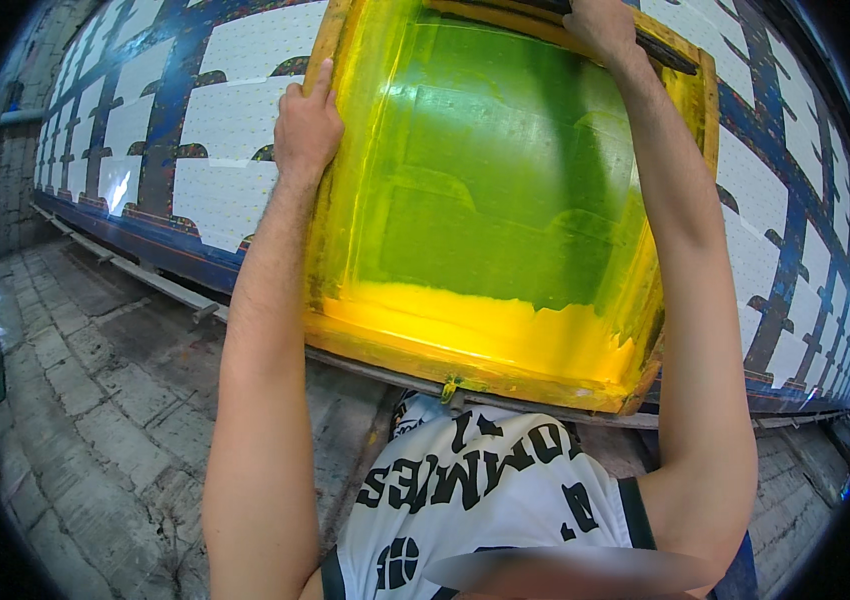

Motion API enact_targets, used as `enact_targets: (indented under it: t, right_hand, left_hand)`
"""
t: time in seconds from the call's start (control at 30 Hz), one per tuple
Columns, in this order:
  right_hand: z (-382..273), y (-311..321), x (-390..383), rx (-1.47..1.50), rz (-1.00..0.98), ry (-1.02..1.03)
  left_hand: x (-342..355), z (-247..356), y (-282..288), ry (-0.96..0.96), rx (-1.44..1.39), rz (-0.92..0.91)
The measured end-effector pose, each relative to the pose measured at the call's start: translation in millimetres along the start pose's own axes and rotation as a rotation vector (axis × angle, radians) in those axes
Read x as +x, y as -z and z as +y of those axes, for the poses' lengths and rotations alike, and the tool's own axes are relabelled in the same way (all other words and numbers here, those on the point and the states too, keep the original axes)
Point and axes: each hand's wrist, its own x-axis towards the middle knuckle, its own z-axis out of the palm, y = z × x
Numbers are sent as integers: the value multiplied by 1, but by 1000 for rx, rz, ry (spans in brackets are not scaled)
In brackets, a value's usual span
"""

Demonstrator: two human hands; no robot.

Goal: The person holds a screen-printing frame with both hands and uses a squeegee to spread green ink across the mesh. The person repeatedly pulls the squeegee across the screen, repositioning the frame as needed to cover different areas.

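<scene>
A wooden screen frame point(317, 295) with green mesh point(485, 180) and a thick band of yellow ink point(465, 325) along its near side lies over the long printing table. My left hand point(307, 130) grips the frame's left side, index finger pointing up along the wood. My right hand point(600, 30) is closed on a dark squeegee point(667, 52) lying across the frame's far end. A small yellow-smeared fitting point(450, 388) sits at the middle of the frame's near edge.
The table point(163, 130) stretches left and right, carrying rows of white panels point(215, 200) with pale dots and dark shapes. A metal rail point(185, 298) runs along its near edge. My torso is at the bottom; a stone-block floor point(85, 420) and a wall point(20, 150) show at the left.
</scene>
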Motion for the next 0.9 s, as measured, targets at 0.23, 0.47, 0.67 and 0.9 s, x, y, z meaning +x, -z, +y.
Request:
enact_targets:
  t: [0.23,0.47,0.67,0.9]
  right_hand:
    - [-6,17,-11,-17,-191,57]
    - [-47,47,-122,59,-333,143]
    - [-106,80,-254,123,-412,125]
    - [-170,131,-398,216,-447,-7]
  left_hand:
    - [-1,-2,3,-11,-34,-4]
    - [-3,-7,-2,-11,-66,0]
    - [-2,-12,-8,-22,-31,-20]
    - [-1,-8,2,70,-197,10]
